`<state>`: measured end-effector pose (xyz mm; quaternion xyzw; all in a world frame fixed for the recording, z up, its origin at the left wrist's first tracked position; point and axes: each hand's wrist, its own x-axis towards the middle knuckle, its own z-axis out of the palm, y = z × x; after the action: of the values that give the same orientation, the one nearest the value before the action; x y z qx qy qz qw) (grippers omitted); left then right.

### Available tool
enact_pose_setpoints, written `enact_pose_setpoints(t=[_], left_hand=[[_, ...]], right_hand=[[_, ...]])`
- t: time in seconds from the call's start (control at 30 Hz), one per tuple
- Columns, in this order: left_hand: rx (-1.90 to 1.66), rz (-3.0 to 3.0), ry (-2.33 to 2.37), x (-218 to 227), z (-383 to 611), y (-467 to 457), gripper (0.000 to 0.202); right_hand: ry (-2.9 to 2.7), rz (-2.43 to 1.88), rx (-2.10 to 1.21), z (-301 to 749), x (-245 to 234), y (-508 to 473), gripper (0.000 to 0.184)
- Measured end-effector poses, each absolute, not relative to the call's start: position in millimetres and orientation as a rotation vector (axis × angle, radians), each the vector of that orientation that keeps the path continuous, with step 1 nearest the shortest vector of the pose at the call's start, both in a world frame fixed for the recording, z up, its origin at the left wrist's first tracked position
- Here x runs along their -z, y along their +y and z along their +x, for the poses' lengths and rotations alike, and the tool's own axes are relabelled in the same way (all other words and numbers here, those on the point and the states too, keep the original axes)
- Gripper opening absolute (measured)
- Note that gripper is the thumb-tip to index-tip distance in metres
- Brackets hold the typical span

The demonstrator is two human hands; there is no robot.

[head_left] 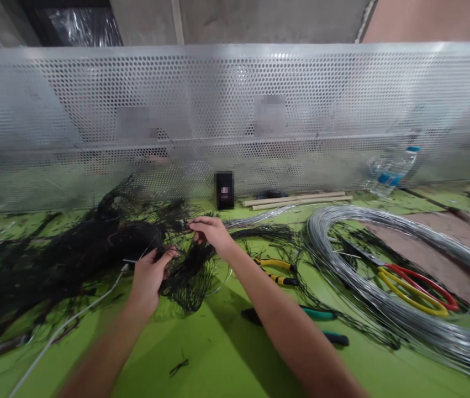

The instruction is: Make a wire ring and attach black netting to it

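Black netting lies bunched across the left half of the green table, its loose strands spread around both hands. My left hand is closed, with thumb and fingers pinching the netting's near edge. A little higher and to the right, my right hand pinches the strands between thumb and index finger, its other fingers curled. A loose fold of mesh hangs between and below the hands. Just left of my left hand lies the end of a white cable. Several thin silver wires run behind my right wrist.
A big coil of silver wire lies at right, with red-and-yellow-handled snips on it. Yellow-black pliers and green-handled pliers are near my right forearm. A perforated metal panel, sticks and a water bottle stand behind.
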<state>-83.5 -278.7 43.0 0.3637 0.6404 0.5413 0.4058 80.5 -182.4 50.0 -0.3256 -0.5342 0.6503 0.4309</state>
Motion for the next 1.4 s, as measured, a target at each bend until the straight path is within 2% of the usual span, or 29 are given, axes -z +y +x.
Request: enact_pose_setpoints(t=[0.2,0.47,0.67,0.8,0.93,1.1,1.4], left_hand=[[-1.491,0.958,1.634,-39,-83,-279,0.033],[-1.448,1.250,1.705,-22,-84,-278,0.032],[-1.753,1.704,1.934,-38,-92,-292,0.053],[-1.356,2.255,1.799,-52,-107,-293,0.038],[-1.027,2.460,1.775,-47,-115,-284,0.034],[-0.929,2.500,1.849,-41,-108,-287,0.028],[-1.359,1.994,2.226,-30,-116,-281,0.032]], right_hand=[[-1.275,-0.710,-1.641,85,-47,-185,0.033],[-1.185,-0.618,-1.783,85,-50,-196,0.034],[-1.209,-0.640,-1.866,80,-48,-210,0.031],[-1.238,-0.693,-1.900,72,-43,-220,0.031],[-1.217,-0.829,-1.913,67,-33,-215,0.035],[-1.205,-0.973,-2.010,72,-27,-208,0.037],[-1.443,-0.828,-2.098,73,-35,-229,0.031]])
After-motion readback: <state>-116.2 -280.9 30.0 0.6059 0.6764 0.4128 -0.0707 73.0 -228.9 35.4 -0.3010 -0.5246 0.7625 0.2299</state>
